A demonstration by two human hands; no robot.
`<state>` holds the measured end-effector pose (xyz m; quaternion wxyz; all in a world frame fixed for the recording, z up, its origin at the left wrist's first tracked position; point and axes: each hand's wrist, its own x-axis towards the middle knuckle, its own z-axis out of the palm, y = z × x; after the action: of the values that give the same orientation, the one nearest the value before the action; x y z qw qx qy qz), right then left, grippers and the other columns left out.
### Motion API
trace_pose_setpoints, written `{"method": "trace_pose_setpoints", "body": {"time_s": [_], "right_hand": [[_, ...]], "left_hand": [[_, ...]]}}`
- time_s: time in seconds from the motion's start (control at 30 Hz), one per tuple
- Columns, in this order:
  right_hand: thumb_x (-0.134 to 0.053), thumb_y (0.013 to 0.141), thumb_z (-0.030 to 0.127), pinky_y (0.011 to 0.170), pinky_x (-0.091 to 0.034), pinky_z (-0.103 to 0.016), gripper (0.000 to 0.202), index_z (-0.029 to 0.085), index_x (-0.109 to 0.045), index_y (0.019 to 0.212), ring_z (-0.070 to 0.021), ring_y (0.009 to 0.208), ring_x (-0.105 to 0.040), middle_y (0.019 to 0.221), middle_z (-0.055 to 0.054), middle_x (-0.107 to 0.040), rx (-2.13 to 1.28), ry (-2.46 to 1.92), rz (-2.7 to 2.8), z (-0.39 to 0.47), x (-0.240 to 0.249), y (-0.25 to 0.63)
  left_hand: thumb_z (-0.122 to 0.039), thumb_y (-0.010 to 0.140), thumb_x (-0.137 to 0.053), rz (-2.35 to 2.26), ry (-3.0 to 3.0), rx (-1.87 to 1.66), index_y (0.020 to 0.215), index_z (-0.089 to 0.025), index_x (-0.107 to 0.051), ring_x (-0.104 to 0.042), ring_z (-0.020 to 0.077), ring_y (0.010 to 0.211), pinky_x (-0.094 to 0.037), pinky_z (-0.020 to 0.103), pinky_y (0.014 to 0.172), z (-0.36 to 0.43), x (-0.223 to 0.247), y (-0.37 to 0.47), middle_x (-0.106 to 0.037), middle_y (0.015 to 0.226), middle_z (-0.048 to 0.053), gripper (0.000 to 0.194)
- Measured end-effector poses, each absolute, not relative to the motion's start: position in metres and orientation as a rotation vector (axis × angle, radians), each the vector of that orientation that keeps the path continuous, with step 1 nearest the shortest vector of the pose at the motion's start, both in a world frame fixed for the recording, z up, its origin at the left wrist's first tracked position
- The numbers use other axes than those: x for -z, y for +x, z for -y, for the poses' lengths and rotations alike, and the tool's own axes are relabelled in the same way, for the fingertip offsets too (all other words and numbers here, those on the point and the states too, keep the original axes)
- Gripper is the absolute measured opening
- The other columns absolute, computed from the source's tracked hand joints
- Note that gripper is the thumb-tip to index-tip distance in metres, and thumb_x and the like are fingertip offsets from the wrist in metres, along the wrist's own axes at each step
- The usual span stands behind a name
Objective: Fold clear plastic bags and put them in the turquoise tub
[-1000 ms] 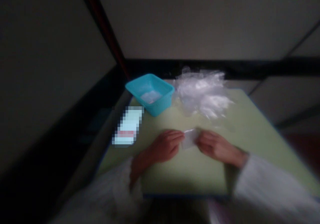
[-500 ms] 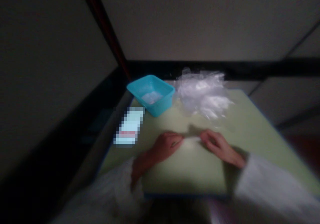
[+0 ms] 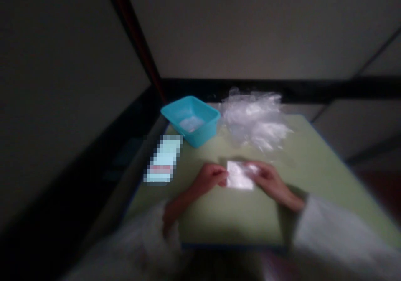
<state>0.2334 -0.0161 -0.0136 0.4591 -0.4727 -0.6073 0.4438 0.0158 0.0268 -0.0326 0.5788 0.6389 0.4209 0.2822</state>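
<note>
And here's the small packet [image 3: 238, 175], bright and square-looking, held between two hands over the near middle of the table [image 3: 225, 218]! The left hand [image 3: 210, 176] pinches its edge at nine o'clock; the right hand [image 3: 268, 177] grips at two to three, fingers lapping over the upper corner. It looks like thin plastic film, so my call: almost weightless, soft, quick to crease and slippery, too. Best hold? Fingertips at the nine and three o'clock edges, lightly, keeping the sheet taut; a hard squeeze would likely crumple it.

Out at eleven from the packet sits the blue tub [image 3: 202, 135], something whitish [image 3: 191, 123] lying in it, too soft in focus to name. Just past twelve, a heap of clear plastic [image 3: 257, 120], glinting, its separate pieces impossible to count. Between nine and ten, a pale slab [image 3: 164, 159], pixelated past reading.

Trouble spots: glare washes out the packet's face, so I can't tell whether anything's inside; the right fingers cover its far corner, both thumbs are hard to make out, and the sleeves [image 3: 340, 235] run off the bottom.
</note>
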Motion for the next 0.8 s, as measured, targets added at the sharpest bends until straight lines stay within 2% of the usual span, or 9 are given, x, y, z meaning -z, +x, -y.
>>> {"method": "trace_pose_setpoints", "body": {"time_s": [0.13, 0.27, 0.33, 0.43, 0.5, 0.67, 0.8], "right_hand": [[-0.067, 0.076, 0.044, 0.065, -0.053, -0.032, 0.03, 0.021, -0.071, 0.096, -0.0194, 0.075, -0.065, 0.088, -0.005, -0.072, -1.062, -1.222, 1.539, 0.016, 0.014, 0.232], [-0.069, 0.075, 0.041, 0.064, -0.055, -0.032, 0.029, 0.021, -0.071, 0.095, -0.0201, 0.074, -0.066, 0.089, -0.006, -0.073, -1.002, -1.25, 1.55, 0.015, 0.015, 0.233], [-0.069, 0.075, 0.04, 0.063, -0.055, -0.032, 0.028, 0.021, -0.071, 0.095, -0.0199, 0.073, -0.066, 0.089, -0.006, -0.073, -0.994, -1.258, 1.561, 0.014, 0.016, 0.234], [-0.068, 0.076, 0.04, 0.063, -0.055, -0.032, 0.027, 0.021, -0.07, 0.095, -0.0194, 0.073, -0.066, 0.087, -0.005, -0.072, -0.998, -1.244, 1.564, 0.014, 0.016, 0.234], [-0.068, 0.077, 0.04, 0.062, -0.055, -0.031, 0.027, 0.021, -0.07, 0.096, -0.0187, 0.071, -0.065, 0.087, -0.005, -0.072, -1.004, -1.239, 1.56, 0.014, 0.016, 0.234], [-0.068, 0.076, 0.041, 0.058, -0.054, -0.029, 0.028, 0.021, -0.07, 0.095, -0.0172, 0.068, -0.064, 0.083, -0.004, -0.072, -1.019, -1.233, 1.565, 0.014, 0.018, 0.233], [-0.069, 0.074, 0.041, 0.059, -0.053, -0.028, 0.027, 0.022, -0.071, 0.094, -0.017, 0.069, -0.063, 0.083, -0.003, -0.072, -1.046, -1.214, 1.56, 0.015, 0.021, 0.231]], "left_hand": [[-0.036, 0.071, -0.061, -0.976, 1.451, -0.662, 0.067, -0.01, -0.066, -0.06, 0.0131, 0.055, -0.047, 0.022, 0.055, -0.025, 0.032, 0.017, -0.065, 0.061, 0.005, 0.027], [-0.036, 0.072, -0.061, -0.982, 1.399, -0.694, 0.071, -0.009, -0.065, -0.06, 0.013, 0.058, -0.048, 0.023, 0.058, -0.024, 0.03, 0.02, -0.065, 0.063, 0.005, 0.027], [-0.035, 0.071, -0.062, -0.982, 1.353, -0.743, 0.086, -0.009, -0.065, -0.062, 0.0139, 0.064, -0.05, 0.024, 0.06, -0.024, 0.028, 0.021, -0.067, 0.073, 0.006, 0.03], [-0.031, 0.071, -0.065, -0.922, 1.286, -0.854, 0.118, -0.01, -0.054, -0.063, 0.0143, 0.069, -0.05, 0.024, 0.064, -0.023, 0.025, 0.021, -0.069, 0.085, 0.006, 0.053], [-0.029, 0.072, -0.066, -0.869, 1.312, -0.884, 0.126, -0.01, -0.05, -0.063, 0.0142, 0.071, -0.049, 0.024, 0.066, -0.022, 0.023, 0.021, -0.07, 0.088, 0.007, 0.059], [-0.029, 0.076, -0.063, -0.87, 1.48, -0.813, 0.105, -0.01, -0.069, -0.064, 0.0166, 0.08, -0.048, 0.024, 0.072, -0.017, 0.02, 0.02, -0.071, 0.096, 0.009, 0.036], [-0.027, 0.075, -0.064, -0.879, 1.528, -0.798, 0.097, -0.011, -0.073, -0.064, 0.016, 0.077, -0.048, 0.023, 0.068, -0.014, 0.02, 0.021, -0.072, 0.093, 0.009, 0.029]]}}
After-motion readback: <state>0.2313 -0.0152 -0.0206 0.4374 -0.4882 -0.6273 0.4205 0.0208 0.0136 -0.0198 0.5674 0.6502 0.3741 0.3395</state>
